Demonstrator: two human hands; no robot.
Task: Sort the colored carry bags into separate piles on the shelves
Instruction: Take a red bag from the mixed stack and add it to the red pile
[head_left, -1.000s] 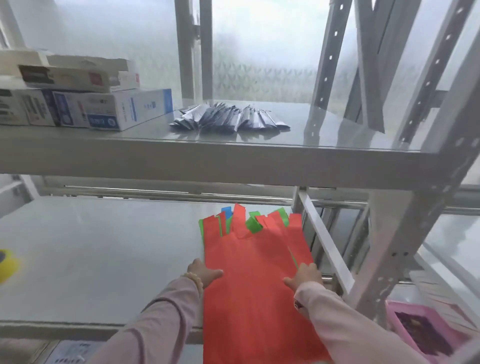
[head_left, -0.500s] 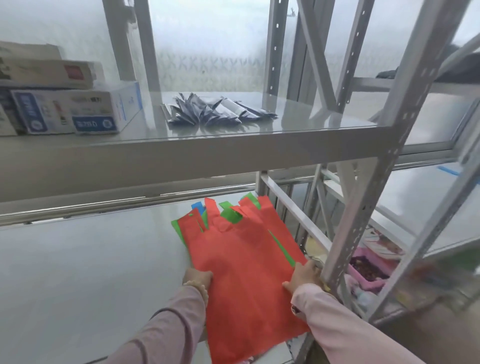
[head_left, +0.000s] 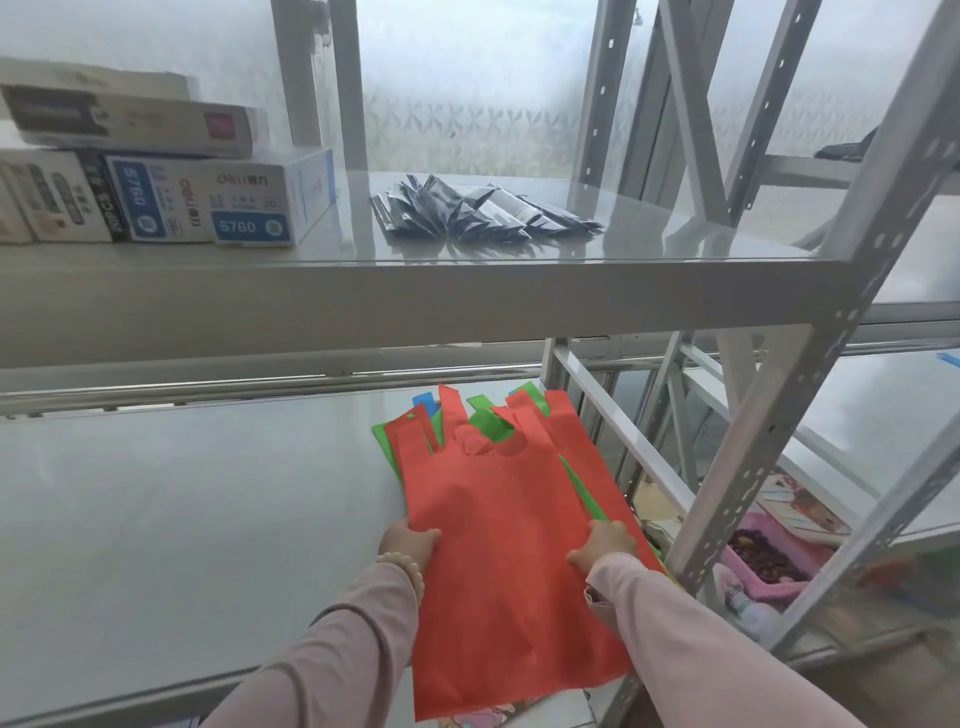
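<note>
A stack of flat carry bags lies at the right end of the lower shelf (head_left: 182, 509). The top one is a red bag (head_left: 509, 545), and its lower part hangs over the shelf's front edge. Green bags (head_left: 485, 421) and a blue bag (head_left: 423, 401) peek out from under it at the handles. My left hand (head_left: 410, 543) grips the stack's left edge, thumb on top of the red bag. My right hand (head_left: 602, 543) grips the right edge the same way.
The upper shelf (head_left: 415, 291) carries stacked cardboard boxes (head_left: 171, 192) at the left and a fan of dark foil packets (head_left: 483, 213) in the middle. A perforated metal upright (head_left: 779, 415) stands just right of the bags. A pink basket (head_left: 769, 566) sits low behind it.
The view has swung to the right and slightly nearer. Both hands keep their hold on the stack's edges, and the stack has barely shifted on the shelf.
</note>
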